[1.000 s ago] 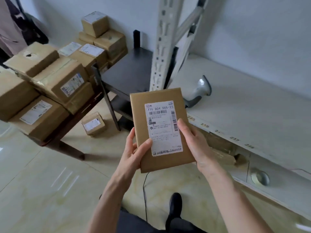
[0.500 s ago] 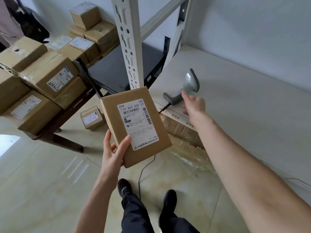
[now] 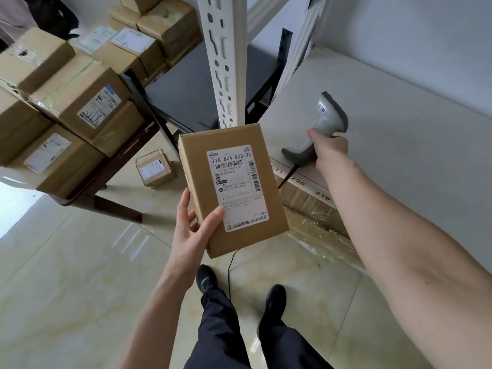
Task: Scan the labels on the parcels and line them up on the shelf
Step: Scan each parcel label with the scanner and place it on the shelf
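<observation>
Fingers [image 3: 323, 145] of the right hand [image 3: 330, 151] are closing round the scanner [image 3: 323, 126] handle where it lies on the shelf [image 3: 399, 134]; whether they grip it fully I cannot tell. Left hand [image 3: 191, 233] holds a parcel [image 3: 233, 190] label-up in the air beside the shelf edge, thumb across its lower face. No parcels show on that shelf, and this one looks unscanned. More boxes [image 3: 80, 102] wait on the counter [image 3: 125, 158], so nearly all the work is left.
</observation>
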